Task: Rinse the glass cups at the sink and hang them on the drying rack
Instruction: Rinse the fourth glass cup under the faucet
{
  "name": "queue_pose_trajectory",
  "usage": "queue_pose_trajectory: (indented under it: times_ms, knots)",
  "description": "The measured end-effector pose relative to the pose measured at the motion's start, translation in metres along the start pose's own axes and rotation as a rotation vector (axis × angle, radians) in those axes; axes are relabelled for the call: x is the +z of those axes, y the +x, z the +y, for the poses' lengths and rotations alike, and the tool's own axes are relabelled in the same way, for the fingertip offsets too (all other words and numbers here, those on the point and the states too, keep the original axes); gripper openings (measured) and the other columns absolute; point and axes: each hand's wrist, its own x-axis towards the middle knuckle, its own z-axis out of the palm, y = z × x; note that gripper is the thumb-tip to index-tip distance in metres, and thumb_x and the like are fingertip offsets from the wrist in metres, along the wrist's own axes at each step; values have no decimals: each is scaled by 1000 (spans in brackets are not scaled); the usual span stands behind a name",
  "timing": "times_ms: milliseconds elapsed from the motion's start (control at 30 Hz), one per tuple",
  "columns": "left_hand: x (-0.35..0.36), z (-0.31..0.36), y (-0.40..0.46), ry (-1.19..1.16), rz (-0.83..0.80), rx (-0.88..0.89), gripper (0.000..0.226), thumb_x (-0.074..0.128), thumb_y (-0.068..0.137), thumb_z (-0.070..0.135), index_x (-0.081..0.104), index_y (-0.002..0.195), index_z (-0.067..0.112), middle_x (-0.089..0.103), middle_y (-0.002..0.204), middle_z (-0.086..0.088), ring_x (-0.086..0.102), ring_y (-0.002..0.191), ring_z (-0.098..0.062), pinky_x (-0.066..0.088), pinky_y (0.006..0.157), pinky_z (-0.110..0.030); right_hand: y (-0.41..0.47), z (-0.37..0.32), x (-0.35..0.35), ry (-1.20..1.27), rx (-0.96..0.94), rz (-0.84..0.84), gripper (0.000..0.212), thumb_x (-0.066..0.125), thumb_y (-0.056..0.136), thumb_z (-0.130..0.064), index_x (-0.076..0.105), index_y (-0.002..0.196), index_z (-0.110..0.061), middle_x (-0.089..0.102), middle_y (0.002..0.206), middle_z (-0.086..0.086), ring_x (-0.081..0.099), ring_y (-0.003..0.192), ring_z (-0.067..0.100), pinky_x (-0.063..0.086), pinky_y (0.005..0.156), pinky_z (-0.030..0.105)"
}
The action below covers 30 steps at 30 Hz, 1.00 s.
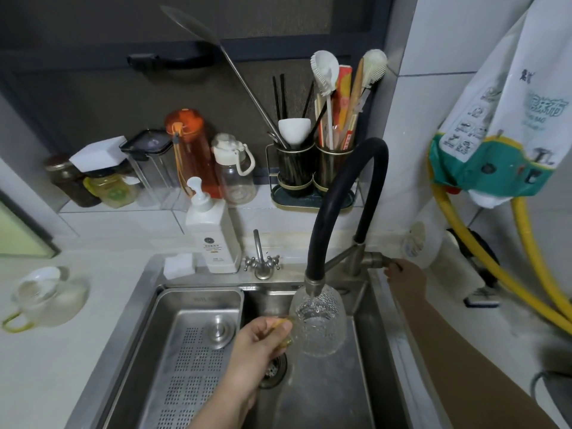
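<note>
My left hand [258, 340] pinches the yellow handle of a textured glass cup [318, 323] and holds it upright over the steel sink [365, 366]. The cup's mouth is right under the head of the black hose faucet [314, 281], and water bubbles inside it. My right hand [404, 275] grips the faucet's lever at the tap base on the right. A second glass cup [46, 300] with a yellow handle lies on the white counter at the left. No drying rack is in view.
A perforated steel drain tray [192, 345] fills the sink's left half. A white soap pump bottle [212, 235], a small tap [261, 258] and a sponge stand behind the sink. Jars, bottles and a utensil holder [314, 171] line the back ledge. Yellow hoses [501, 267] run along the right wall.
</note>
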Motion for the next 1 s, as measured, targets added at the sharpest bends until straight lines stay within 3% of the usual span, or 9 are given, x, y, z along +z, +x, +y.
queue_pose_trajectory:
  times_ms: [300, 400, 500, 567, 667, 767, 867, 933, 1000]
  knots:
    - [-7, -4, 0, 27, -31, 21, 6, 64, 85, 4, 67, 80, 2, 66, 68, -2, 61, 61, -4, 51, 60, -15, 6, 4, 1, -26, 22, -26, 24, 45, 95, -6, 63, 106, 6, 67, 97, 21, 62, 93, 36, 45, 83, 39]
    - [-12, -6, 0, 23, -34, 12, 6, 63, 86, 4, 67, 82, 0, 66, 69, -4, 61, 61, -4, 52, 61, -15, -18, -14, -5, -13, 57, -11, 12, 48, 93, -10, 60, 93, -6, 60, 89, 13, 54, 82, 24, 41, 75, 33]
    - [-16, -7, 1, 46, -22, -1, 4, 64, 85, 5, 67, 84, 2, 66, 75, -7, 61, 67, -10, 50, 68, -21, -66, -25, 1, 70, 76, -80, 4, 51, 93, -18, 51, 95, -14, 58, 94, 8, 53, 86, 23, 41, 78, 33]
    - [-20, -7, 5, 58, -16, -5, 6, 65, 85, 6, 67, 87, 0, 66, 79, -12, 60, 71, -15, 49, 70, -25, -109, -31, 9, 239, 41, -186, 10, 56, 91, -14, 56, 101, -13, 63, 98, 5, 60, 89, 22, 45, 79, 29]
    - [-31, -6, 8, 91, 3, 1, 11, 67, 85, 8, 68, 89, -1, 68, 88, -25, 61, 78, -25, 49, 77, -37, -166, -45, 18, 448, -117, -463, 35, 56, 85, 8, 59, 110, -17, 69, 107, -1, 65, 98, 14, 50, 83, 19]
    - [-40, -4, 14, 113, -14, 8, 9, 66, 86, 8, 68, 88, 0, 69, 87, -27, 62, 79, -26, 50, 81, -38, -190, -52, 21, 418, -133, -741, 71, 69, 75, 1, 42, 132, -32, 61, 124, -10, 58, 115, 5, 49, 95, 25]
    - [-34, -2, 11, 188, -116, 34, 13, 62, 88, 3, 64, 76, 7, 66, 61, 3, 59, 59, -4, 46, 60, -14, -197, -50, 18, 251, -140, -646, 84, 77, 74, -14, 26, 137, -36, 46, 128, -19, 48, 118, -2, 42, 98, 19]
    - [-35, -2, 8, 251, -166, 55, 15, 62, 88, 3, 63, 74, 10, 64, 62, 6, 57, 56, 0, 43, 56, -10, -212, -55, 15, 283, -153, -536, 69, 72, 77, -1, 35, 128, -29, 49, 117, -19, 54, 103, -10, 48, 95, 19]
    - [-46, 0, 12, 272, -177, 71, 8, 64, 87, 7, 65, 79, 9, 66, 69, 2, 60, 64, -3, 46, 63, -14, -228, -65, 19, 361, -220, -428, 59, 67, 72, 18, 49, 109, -24, 62, 99, -9, 60, 90, -14, 54, 84, 21]
